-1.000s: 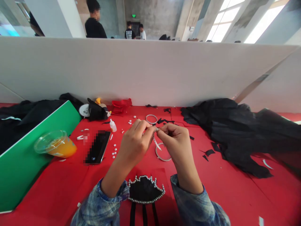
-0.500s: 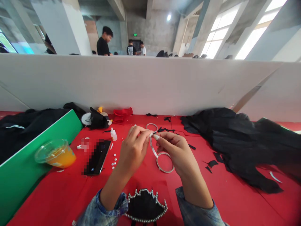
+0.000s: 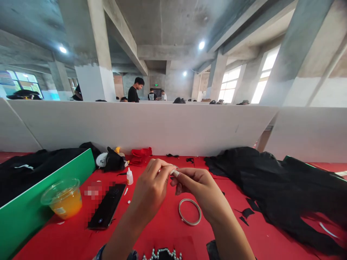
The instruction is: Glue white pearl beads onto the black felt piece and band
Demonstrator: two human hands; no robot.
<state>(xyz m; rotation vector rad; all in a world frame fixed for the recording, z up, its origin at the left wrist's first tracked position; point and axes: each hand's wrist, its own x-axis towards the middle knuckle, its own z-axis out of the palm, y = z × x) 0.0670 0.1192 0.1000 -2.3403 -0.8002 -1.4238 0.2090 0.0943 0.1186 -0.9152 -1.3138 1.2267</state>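
Note:
In the middle, my left hand (image 3: 153,186) and my right hand (image 3: 196,184) meet at the fingertips. Thumbs and index fingers are pinched together on a small piece of whitish tape, mostly hidden by the fingers. Below my right hand, a thin, nearly used-up tape roll (image 3: 180,215) lies flat on the red table, apart from both hands. At the bottom edge shows the upper part of a black piece edged with silvery beads (image 3: 162,252), between my forearms and partly cut off.
A phone (image 3: 108,207), a small white bottle (image 3: 129,177) and a cup of orange drink (image 3: 66,207) stand or lie left. A green board (image 3: 67,168) and black cloth (image 3: 260,187) flank the red table (image 3: 162,231). A white partition (image 3: 162,126) runs behind; people stand beyond.
The view has tilted upward, so things sit lower in it. The tape strip that hung from my fingers toward the roll no longer shows. My hands remain pinched together.

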